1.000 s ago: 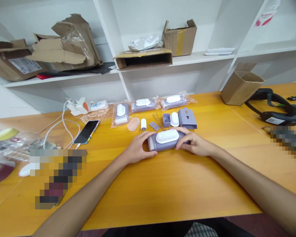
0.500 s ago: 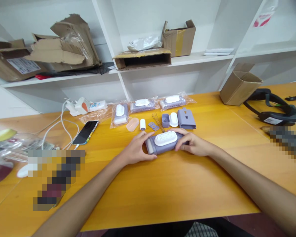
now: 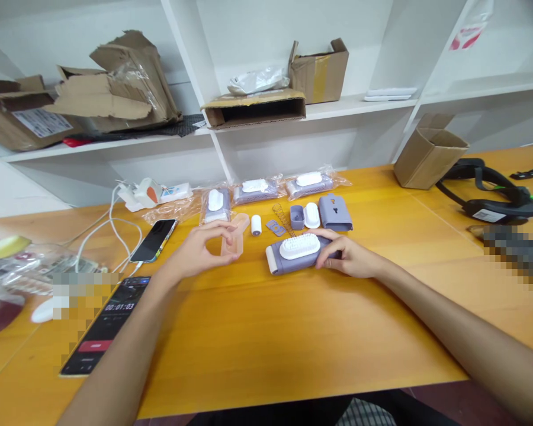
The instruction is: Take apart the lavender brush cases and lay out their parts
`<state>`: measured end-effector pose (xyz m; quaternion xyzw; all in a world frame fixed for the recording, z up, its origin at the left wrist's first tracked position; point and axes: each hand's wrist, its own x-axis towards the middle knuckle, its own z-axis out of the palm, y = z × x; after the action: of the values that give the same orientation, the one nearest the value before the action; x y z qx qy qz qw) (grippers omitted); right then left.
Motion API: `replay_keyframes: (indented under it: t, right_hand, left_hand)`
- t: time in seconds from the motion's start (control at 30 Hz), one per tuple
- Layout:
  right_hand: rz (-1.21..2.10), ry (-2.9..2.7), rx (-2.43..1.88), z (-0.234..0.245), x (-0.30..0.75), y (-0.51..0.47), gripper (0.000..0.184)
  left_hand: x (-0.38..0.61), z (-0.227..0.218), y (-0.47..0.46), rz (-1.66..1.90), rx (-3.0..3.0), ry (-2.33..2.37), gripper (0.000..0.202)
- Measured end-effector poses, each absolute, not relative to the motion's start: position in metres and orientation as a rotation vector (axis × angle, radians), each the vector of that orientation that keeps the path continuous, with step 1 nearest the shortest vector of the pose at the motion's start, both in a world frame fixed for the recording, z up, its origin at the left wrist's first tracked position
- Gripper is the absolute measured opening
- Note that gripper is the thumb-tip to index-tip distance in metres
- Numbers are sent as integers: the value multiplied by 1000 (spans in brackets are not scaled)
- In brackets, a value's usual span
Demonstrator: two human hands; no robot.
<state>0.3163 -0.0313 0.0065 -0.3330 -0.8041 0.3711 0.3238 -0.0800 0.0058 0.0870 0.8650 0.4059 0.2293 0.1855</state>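
A purple device with a white brush head (image 3: 298, 253) lies on the orange table (image 3: 293, 331). My right hand (image 3: 349, 255) grips its right end. My left hand (image 3: 199, 247) is off to the left, raised a little, pinching a translucent peach cap (image 3: 234, 236) between thumb and fingers. Behind the device lie loose parts: a small white cylinder (image 3: 256, 225), a grey flat piece (image 3: 276, 227), a metal spring (image 3: 281, 214), a purple cup (image 3: 297, 216), a white oval piece (image 3: 311, 214) and a purple housing (image 3: 334, 212).
Three bagged units (image 3: 257, 190) line the table's back. A phone (image 3: 153, 239) with white cables lies left; another phone showing a timer (image 3: 104, 331) is nearer. A cardboard box (image 3: 429, 155) and a black headset (image 3: 493, 195) sit right. Shelves hold torn boxes.
My left hand has let go of the device's left end, moved left and picked up the peach cap. My right hand has stayed on the device.
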Motion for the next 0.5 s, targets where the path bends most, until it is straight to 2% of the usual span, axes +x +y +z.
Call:
replay_keyframes:
  t: [0.27,0.5]
  right_hand:
    - [968,-2108,-889,8,316,-32,12]
    - [974,-2089,-894,7,316,-30,12]
  left_hand:
    - [-99,82,19,281,2299,1078,28]
    - [-108,82,24,177,2249,1240,28]
